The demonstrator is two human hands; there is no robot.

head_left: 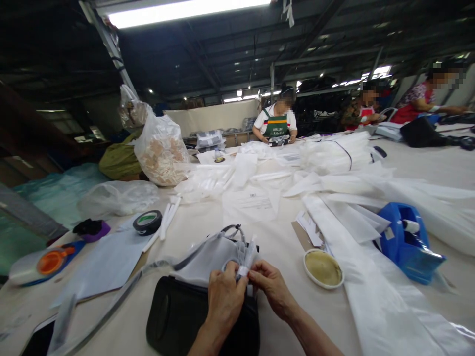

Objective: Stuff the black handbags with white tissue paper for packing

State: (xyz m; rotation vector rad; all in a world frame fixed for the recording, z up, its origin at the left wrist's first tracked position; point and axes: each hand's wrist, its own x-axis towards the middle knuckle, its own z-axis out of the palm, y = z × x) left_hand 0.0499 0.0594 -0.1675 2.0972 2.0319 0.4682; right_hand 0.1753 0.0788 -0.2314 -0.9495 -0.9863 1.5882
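Observation:
A black bag point(178, 311) lies flat on the table in front of me, with grey fabric point(202, 259) at its far edge. Bunched clear plastic wrap point(249, 252) stands up there, with a white band point(243, 271) around its lower part. My left hand point(225, 294) is closed on the wrap from the left. From the right, my right hand point(273, 287) pinches the wrap's edge beside the band. A long grey strap point(126, 294), partly covered in clear plastic, trails left from the bag. My fingers hide part of the gathered wrap.
Black tape point(147, 222) and an orange-cored tape roll point(51, 262) lie left, near a phone point(39, 341). A round dish point(323, 268), a blue tape dispenser point(403, 242) and white plastic sleeves point(374, 282) lie right. A person in a green apron point(276, 126) works opposite.

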